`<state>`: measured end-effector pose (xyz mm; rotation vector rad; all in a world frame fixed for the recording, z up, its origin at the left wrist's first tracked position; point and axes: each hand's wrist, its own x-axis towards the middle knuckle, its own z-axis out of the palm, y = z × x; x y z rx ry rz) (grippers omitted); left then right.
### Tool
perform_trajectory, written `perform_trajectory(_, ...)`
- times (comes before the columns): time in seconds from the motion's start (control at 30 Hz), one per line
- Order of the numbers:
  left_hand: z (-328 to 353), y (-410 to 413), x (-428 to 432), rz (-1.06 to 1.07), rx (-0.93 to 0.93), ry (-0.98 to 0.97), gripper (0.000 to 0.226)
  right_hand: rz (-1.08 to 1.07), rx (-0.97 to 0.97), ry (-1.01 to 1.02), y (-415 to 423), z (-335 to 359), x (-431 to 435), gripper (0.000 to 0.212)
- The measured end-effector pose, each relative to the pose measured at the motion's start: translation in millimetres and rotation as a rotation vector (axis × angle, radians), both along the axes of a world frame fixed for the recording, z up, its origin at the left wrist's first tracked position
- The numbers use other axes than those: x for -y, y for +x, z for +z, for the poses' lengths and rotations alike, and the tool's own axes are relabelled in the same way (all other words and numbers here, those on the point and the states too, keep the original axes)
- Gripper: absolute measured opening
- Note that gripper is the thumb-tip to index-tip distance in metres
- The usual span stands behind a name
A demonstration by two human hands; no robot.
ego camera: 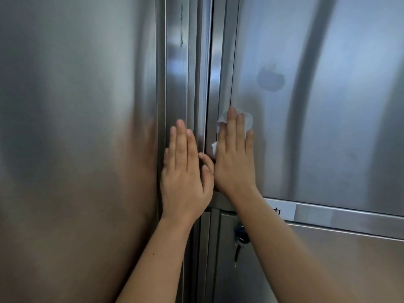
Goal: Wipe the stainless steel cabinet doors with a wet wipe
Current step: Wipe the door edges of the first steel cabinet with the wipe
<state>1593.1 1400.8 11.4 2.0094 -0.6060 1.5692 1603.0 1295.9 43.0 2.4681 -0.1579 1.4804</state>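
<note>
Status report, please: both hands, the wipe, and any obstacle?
Right hand flat, pressing wet wipe on right door. Left hand flat on centre strip, empty. Key in lock below hands.

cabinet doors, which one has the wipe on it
The upper right door: the right hand presses the white wipe flat against it. The left door and lower door have none.

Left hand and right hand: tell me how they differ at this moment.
The right hand presses a white wet wipe against the right door; the left hand has nothing under it. The left hand lies on the centre strip between the doors, lower in the picture than the right hand. The left hand's thumb spreads sideways; the right hand's thumb is hidden. Both lie flat, fingers straight, pointing up.
</note>
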Motion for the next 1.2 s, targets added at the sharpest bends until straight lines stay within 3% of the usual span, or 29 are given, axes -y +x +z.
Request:
perform_trajectory(0.23,0,-1,-2,-0.023,-0.016,-0.003,0.064,0.108,-0.001,0.065,-5,-41,-4,0.079)
perform_trajectory(0.4,0,0,-4,-0.029,-0.004,0.006,0.058,0.015,0.008,-0.008,-7,-70,0,0.075)
perform_trajectory(0.57,1,-1,-4,-0.048,-0.002,-0.006,0.058,0.013,0.065,-0.069,-5,-55,4,0.072)
perform_trajectory(0.77,0,-2,-4,-0.043,-0.028,0.001,0.063,0.015,0.135,0.007,8,-12,1,0.073)
perform_trajectory(0.97,-21,-5,-5,-0.006,-0.094,0.052,0.082,-0.055,0.073,-0.019,-1,-66,-2,0.070)
perform_trajectory(1.1,-51,-10,-7,0.029,-0.124,0.073,0.075,-0.138,0.018,-0.036,-6,-83,-6,0.071)
perform_trajectory(1.2,-62,-11,-8,0.049,-0.140,0.104,0.075,-0.067,0.088,-0.007,-2,-61,-5,0.072)
